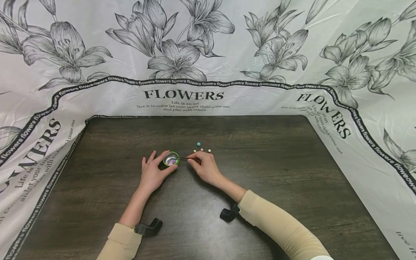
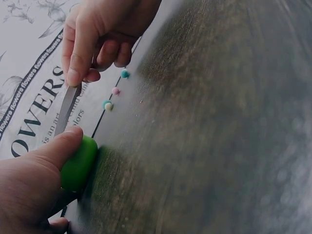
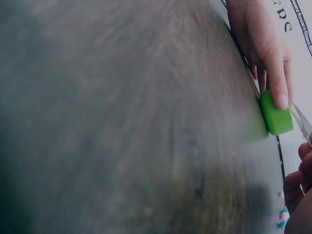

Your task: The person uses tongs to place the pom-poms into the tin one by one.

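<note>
My left hand [image 1: 153, 174] grips a small round cup, its bright green wall [image 2: 79, 168] between thumb and fingers, on the dark table. Inside the cup, a shiny bottom and something pale purple show in the head view. From the right side, my right hand [image 1: 207, 168] pinches slim metal tweezers [image 1: 183, 158]. Their tips reach over the cup's rim into it; what they hold there cannot be made out. Just beyond my right fingers lie a blue ball [image 1: 198, 144], a pink ball [image 1: 202, 149] and two white balls, one nearer the cup [image 1: 195, 151] and one farther right [image 1: 209, 151].
The dark wood-grain table [image 1: 276, 162] extends around both hands. White cloth [image 1: 182, 97] printed with flowers and lettering rises behind the table and along its sides. Black wrist mounts sit at the left cuff [image 1: 148, 227] and the right cuff [image 1: 229, 213].
</note>
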Tool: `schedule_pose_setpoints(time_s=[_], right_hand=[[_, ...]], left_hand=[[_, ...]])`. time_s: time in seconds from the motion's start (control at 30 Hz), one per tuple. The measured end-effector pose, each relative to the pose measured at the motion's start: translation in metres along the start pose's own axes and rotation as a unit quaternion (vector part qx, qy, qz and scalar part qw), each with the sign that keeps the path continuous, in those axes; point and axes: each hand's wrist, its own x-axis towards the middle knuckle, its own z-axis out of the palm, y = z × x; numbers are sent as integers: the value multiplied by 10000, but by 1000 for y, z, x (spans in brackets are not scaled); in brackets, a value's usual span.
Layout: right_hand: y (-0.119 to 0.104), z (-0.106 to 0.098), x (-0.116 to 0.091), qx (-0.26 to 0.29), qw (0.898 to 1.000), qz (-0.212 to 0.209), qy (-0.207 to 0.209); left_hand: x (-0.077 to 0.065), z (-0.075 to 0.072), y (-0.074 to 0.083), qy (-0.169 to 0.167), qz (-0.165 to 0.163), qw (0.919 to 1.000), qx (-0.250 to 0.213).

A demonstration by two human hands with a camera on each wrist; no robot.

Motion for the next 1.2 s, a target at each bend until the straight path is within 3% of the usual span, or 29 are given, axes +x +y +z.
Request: schedule_pose_setpoints(time_s=[0.4,0.67,1.2], right_hand=[[0,-8,0,-42,9997,249,53],[3,-17,-1,81,9998,205,4],[14,-57,-13,117,9980,628,2]], left_hand=[[1,1,-1,5,12,10000,-12],[0,1,-1,13,15,10000,-26],[0,1,0,11,8,10000,-34]])
